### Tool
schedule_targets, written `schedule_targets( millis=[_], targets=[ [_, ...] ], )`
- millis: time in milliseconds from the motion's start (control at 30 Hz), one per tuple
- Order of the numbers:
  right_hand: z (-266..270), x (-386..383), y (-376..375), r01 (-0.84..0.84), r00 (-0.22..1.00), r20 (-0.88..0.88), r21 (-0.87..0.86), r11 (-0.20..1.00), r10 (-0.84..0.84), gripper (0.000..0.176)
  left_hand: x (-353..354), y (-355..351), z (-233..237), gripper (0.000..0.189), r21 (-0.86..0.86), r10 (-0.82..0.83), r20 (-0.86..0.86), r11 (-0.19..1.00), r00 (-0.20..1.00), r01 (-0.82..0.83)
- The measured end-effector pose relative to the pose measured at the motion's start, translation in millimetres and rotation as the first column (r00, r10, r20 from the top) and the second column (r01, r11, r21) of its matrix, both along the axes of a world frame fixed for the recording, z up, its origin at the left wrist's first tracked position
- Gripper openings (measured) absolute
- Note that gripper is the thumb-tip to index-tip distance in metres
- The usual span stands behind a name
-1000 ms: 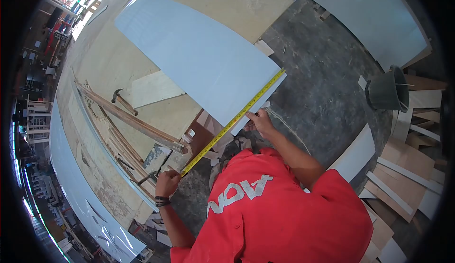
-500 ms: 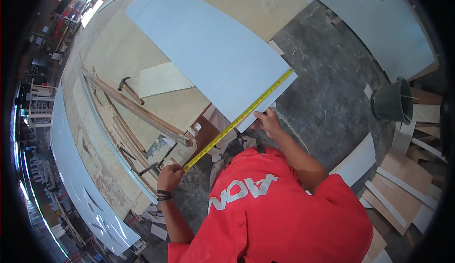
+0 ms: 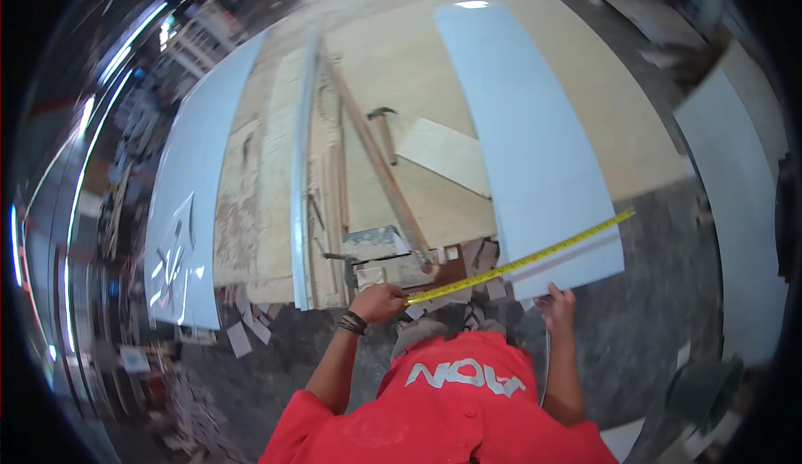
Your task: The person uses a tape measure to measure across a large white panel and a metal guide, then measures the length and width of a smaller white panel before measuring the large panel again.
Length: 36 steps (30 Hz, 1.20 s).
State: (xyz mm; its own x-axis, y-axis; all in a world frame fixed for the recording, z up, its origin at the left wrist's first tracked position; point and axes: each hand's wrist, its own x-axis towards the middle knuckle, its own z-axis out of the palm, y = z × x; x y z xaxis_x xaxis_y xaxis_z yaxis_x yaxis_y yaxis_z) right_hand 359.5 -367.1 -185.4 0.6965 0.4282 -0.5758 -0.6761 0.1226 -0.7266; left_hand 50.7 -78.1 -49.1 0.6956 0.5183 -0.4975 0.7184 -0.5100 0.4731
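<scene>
My left hand (image 3: 380, 303) is closed on the left end of a yellow tape measure (image 3: 518, 261); whatever lies inside the fist is hidden. The blade runs out to the right across a long white panel (image 3: 543, 142), near its front end, and its tip sticks out past the panel's right edge. My right hand (image 3: 560, 307) pinches the panel's front edge, below the tape. Just beyond my left hand, a clamp (image 3: 349, 265) sits at the workbench's front edge.
A hammer (image 3: 385, 134), a long wooden strip (image 3: 380, 167) and a pale board (image 3: 443, 155) lie on the plywood-topped workbench (image 3: 418, 201). Another white sheet (image 3: 188, 205) lies at left. A dark bucket (image 3: 704, 389) stands right, among offcuts. More panels (image 3: 743, 205) lie farther right.
The view has swung round, so the bench now stands straighter ahead. My left hand keeps its hold on the tape; my right hand stays at the panel's front edge.
</scene>
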Motion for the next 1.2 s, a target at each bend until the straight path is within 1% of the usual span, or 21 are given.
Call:
schedule_targets(
  millis=[167,233,267,333,367,500,567,600,667,700,733,800,867,900,933,967,1000,1067,1133,1167,1200],
  targets=[
    [2,37,-4,-0.044,0.997,0.056,-0.098,0.994,0.049,0.027,-23,-19,-14,0.032,0.000,0.066,0.076,0.998,0.995,-0.066],
    [-2,43,-3,-0.105,0.988,0.083,-0.278,0.955,0.133,0.029,-32,-27,-6,0.031,-0.047,0.135,0.071,0.990,0.988,-0.132],
    [-3,45,-4,-0.145,0.984,0.056,-0.297,0.944,0.169,0.029,-36,-30,1,0.031,-0.046,0.157,0.075,0.987,0.985,-0.154],
    [-7,47,-4,-0.146,0.987,0.031,-0.275,0.950,0.160,0.031,-44,-36,21,0.031,-0.146,0.244,0.043,0.961,0.969,-0.236],
    [-10,47,-4,-0.125,0.992,0.003,-0.256,0.959,0.130,0.033,-52,-39,21,0.031,-0.149,0.261,0.042,0.956,0.965,-0.252],
    [12,34,1,-0.212,0.977,-0.074,-0.213,0.954,0.201,0.039,-84,-47,28,0.031,-0.176,0.382,0.114,0.916,0.917,-0.360],
    [17,23,-3,-0.512,0.856,-0.233,-0.247,0.823,0.462,0.042,-107,-49,32,0.031,-0.211,0.422,0.129,0.896,0.898,-0.391],
    [18,16,0,-0.486,0.871,-0.226,-0.263,0.833,0.436,0.042,-121,-50,29,0.031,-0.192,0.464,0.173,0.881,0.869,-0.432],
    [17,-8,9,-0.830,0.558,-0.282,-0.203,0.520,0.781,0.043,-143,-55,28,0.030,-0.171,0.517,0.204,0.855,0.831,-0.490],
    [22,-25,21,-0.886,0.462,-0.293,-0.207,0.416,0.837,0.041,-154,-56,35,0.029,-0.147,0.541,0.202,0.841,0.816,-0.521],
    [30,-45,36,-0.931,0.354,-0.304,-0.207,0.301,0.884,0.040,-170,-59,34,0.028,-0.175,0.584,0.192,0.811,0.789,-0.558],
    [57,-88,70,-0.981,0.096,-0.129,-0.183,0.072,0.987,0.036,-202,-68,30,0.026,-0.213,0.606,0.190,0.793,0.772,-0.570],
    [72,-137,108,-0.946,-0.233,0.022,-0.238,-0.222,0.972,0.036,-241,-76,26,0.024,-0.231,0.695,0.171,0.717,0.699,-0.657],
    [88,-166,127,-0.951,-0.281,0.002,-0.135,-0.279,0.960,0.039,-265,-81,19,0.024,-0.237,0.681,0.176,0.730,0.711,-0.641],
    [108,-199,144,-0.943,-0.332,-0.009,-0.030,-0.332,0.943,0.042,-289,-87,10,0.023,-0.241,0.716,0.210,0.697,0.665,-0.675],
    [121,-234,158,-0.936,-0.351,0.068,-0.027,-0.350,0.934,0.045,-314,-93,3,0.023,-0.249,0.750,0.242,0.661,0.615,-0.708],
    [131,-268,172,-0.929,-0.370,0.145,-0.027,-0.370,0.918,0.047,-339,-99,-5,0.023,-0.254,0.739,0.252,0.674,0.625,-0.694],
    [144,-337,197,-0.934,-0.358,0.204,-0.070,-0.351,0.911,0.048,-387,-109,-18,0.022,-0.307,0.811,0.244,0.585,0.532,-0.751],
    [145,-399,213,-0.983,-0.179,0.316,-0.017,-0.183,0.932,0.041,-437,-121,-31,0.021,-0.350,0.831,0.230,0.557,0.507,-0.754],
    [148,-423,217,-0.986,-0.167,0.309,-0.023,-0.168,0.936,0.041,-456,-124,-38,0.020,-0.386,0.857,0.211,0.514,0.470,-0.766],
    [155,-447,221,-1.000,0.009,0.316,0.005,0.008,0.949,0.039,-470,-125,-34,0.020,-0.390,0.852,0.205,0.523,0.482,-0.758]
  ],
)
